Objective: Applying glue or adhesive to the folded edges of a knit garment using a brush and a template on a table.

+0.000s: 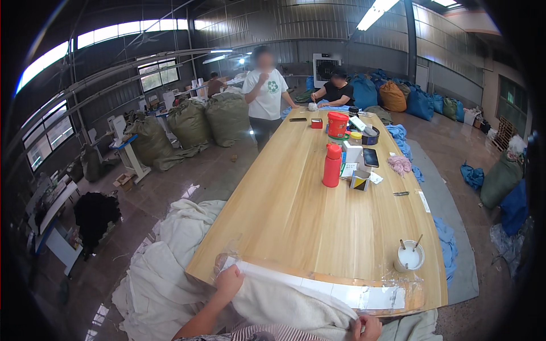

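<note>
A cream fleece-like cloth (290, 301) lies over the near edge of the wooden table (273, 210) and hangs down toward me. My left hand (229, 282) is closed on its upper left corner, beside the end of a white strip (352, 294) taped along the table edge. Lower right, my right hand (367, 328) pinches the same cloth near its right end; its fingertips are partly hidden. On the table beyond my right hand stands a white tub (409, 256) of whitish stuff with two sticks in it.
A red bottle (331, 165), a red bucket (338, 124), a phone (370, 157) and small boxes stand farther up the table. Thread snips (401, 194) lie near its right edge. Cream fabric (162, 256) is heaped at left. One person (267, 91) stands at the far left side; another (336, 91) sits at the far end.
</note>
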{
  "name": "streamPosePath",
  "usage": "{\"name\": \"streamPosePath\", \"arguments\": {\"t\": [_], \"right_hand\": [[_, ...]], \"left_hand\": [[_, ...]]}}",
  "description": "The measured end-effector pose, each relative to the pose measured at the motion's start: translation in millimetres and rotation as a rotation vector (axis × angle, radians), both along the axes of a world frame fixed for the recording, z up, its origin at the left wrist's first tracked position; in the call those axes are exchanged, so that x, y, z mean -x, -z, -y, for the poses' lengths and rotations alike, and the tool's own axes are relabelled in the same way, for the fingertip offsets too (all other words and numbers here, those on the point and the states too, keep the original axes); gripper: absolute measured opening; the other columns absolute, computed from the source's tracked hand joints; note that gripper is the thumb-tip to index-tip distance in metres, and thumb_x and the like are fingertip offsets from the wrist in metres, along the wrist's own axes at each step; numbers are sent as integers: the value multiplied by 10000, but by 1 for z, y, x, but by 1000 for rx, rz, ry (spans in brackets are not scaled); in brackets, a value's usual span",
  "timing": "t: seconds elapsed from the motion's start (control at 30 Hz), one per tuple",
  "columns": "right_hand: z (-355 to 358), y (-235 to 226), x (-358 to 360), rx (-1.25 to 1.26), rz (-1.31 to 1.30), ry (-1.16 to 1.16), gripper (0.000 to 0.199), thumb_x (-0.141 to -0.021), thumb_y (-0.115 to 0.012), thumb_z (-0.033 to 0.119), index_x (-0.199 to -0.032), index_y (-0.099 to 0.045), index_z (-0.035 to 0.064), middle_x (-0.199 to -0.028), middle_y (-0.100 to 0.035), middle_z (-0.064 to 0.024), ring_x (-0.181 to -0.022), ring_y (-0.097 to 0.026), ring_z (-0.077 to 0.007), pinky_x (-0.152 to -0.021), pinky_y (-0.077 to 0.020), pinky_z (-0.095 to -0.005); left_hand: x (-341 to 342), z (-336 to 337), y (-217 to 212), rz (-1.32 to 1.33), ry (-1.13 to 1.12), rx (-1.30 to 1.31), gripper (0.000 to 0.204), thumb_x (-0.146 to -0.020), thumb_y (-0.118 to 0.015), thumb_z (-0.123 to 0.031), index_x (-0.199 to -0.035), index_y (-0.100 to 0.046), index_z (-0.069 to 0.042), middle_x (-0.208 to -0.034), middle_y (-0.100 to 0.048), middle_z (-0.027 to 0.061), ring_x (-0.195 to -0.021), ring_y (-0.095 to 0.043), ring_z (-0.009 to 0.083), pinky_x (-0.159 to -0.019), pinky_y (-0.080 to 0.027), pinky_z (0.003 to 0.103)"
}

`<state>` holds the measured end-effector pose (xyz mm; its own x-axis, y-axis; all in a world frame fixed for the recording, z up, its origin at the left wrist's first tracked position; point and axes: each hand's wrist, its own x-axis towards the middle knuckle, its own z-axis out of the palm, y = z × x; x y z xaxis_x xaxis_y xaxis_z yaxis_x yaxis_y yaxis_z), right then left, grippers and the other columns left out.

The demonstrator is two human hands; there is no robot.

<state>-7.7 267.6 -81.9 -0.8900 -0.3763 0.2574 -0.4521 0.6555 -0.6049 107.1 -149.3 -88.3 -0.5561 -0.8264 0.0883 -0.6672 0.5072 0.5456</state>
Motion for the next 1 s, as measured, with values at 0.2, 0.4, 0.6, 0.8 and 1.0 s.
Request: {"name": "streamPosePath", "arguments": {"t": [0.2, 0.4, 0.6, 0.8, 1.0], "right_hand": [[10, 20, -4, 143, -37, 49, 270, -829, -572, 124, -1071, -604, 11, -1009, -608, -220, -959, -545, -416, -855, -409, -481], [24, -7, -17, 354, 572, 364, 365, -879, -569, 176, -1190, -588, -13, -1124, -598, -257, -1091, -534, -380, -941, -397, -459], [-21, 31, 0, 558, 732, 188, 397, -917, -540, 243, -1209, -585, -22, -1152, -609, -234, -1074, -553, -376, -951, -411, -416], [-26, -30, 30, 464, 430, 85, 427, -926, -531, 296, -1197, -585, -29, -1143, -609, -241, -1051, -559, -382, -934, -416, -431], [-11, -71, 65, 93, 527, 178, 516, -936, -507, 401, -1181, -574, -48, -1135, -604, -264, -1063, -551, -388, -919, -413, -458]], "left_hand": [[4, 7, 7, -11, 20, 10, 209, -747, -677, -274, -769, -592, -84, -738, -645, 145, -743, -630, 364, -653, -488, 471], [2, 9, 0, -16, -14, 42, 220, -733, -701, -255, -762, -596, -65, -717, -634, 153, -714, -626, 347, -636, -487, 445], [2, 10, 14, -5, 9, -29, 231, -743, -686, -308, -808, -618, -97, -779, -657, 148, -783, -636, 364, -667, -492, 470], [1, 9, 8, -9, 8, -40, 211, -749, -661, -310, -799, -624, -108, -773, -659, 142, -786, -637, 360, -673, -493, 466], [9, 8, 1, 3, 5, -23, 239, -734, -693, -314, -798, -622, -95, -759, -655, 135, -759, -641, 345, -674, -496, 454]]}}
